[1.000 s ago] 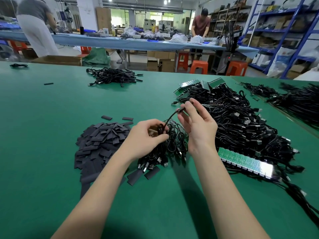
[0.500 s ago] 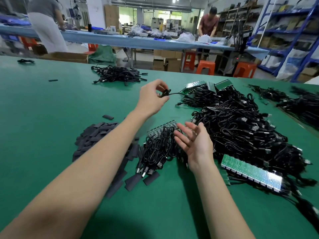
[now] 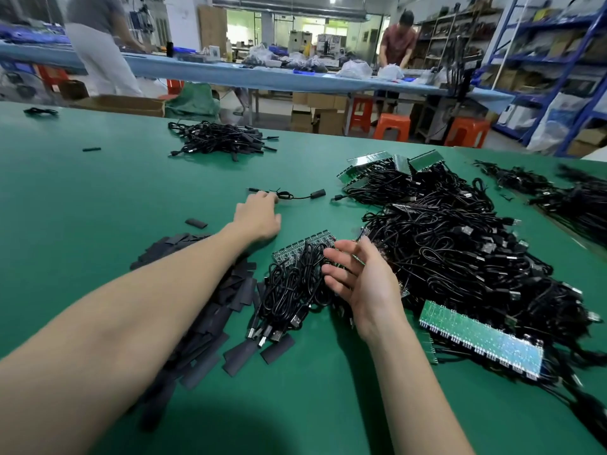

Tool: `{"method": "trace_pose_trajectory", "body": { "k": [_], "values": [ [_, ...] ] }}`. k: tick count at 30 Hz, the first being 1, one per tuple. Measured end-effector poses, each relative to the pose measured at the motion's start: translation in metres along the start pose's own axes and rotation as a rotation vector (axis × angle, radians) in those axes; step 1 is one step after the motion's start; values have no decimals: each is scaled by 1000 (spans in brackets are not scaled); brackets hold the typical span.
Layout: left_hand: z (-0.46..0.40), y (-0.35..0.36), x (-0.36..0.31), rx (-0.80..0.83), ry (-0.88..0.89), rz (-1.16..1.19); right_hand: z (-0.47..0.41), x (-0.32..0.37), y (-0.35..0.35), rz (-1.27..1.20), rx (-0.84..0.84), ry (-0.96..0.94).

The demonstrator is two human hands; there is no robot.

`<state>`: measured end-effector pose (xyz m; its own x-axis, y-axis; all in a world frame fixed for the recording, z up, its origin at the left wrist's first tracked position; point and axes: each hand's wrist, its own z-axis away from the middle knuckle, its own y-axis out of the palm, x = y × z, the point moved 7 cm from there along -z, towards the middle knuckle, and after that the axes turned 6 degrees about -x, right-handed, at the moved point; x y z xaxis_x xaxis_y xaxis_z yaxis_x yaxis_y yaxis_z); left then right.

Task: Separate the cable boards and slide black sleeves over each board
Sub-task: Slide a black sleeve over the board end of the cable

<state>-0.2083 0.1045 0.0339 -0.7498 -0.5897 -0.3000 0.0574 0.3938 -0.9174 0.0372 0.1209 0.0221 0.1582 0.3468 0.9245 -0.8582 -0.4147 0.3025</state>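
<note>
I'm resting my left hand flat beside one sleeved cable, right hand open and empty, the uncut boards (a big pile, I judge) waiting.

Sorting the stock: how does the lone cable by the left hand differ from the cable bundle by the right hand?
The lone cable lies singly, stretched out, one end black-sleeved; the cable bundle is many looped cables joined to a bare green board strip. The lone cable lies farther away, the bundle nearer. Both are black, on the green table.
</note>
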Motion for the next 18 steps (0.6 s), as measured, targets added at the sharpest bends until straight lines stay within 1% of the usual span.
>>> {"method": "trace_pose_trajectory", "body": {
  "k": [2, 7, 11, 14, 16, 18],
  "values": [
    [11, -8, 3, -13, -55, -3, 1, 1, 1, 25, 10, -7],
    [54, -10, 11, 50, -157, -99, 5, 5, 5, 50, 12, -18],
    [79, -18, 11, 0, -203, -67, 7, 4, 6, 127, 18, -31],
    [90, -28, 14, -41, -238, -41, 7, 11, 3, 165, 6, -85],
    [95, -37, 13, -91, -219, -59, 5, 18, -3, 291, -45, -194],
    [97, -44, 8, -144, -174, -41, 4, 23, -7, 547, -112, -341]
  ]
}}
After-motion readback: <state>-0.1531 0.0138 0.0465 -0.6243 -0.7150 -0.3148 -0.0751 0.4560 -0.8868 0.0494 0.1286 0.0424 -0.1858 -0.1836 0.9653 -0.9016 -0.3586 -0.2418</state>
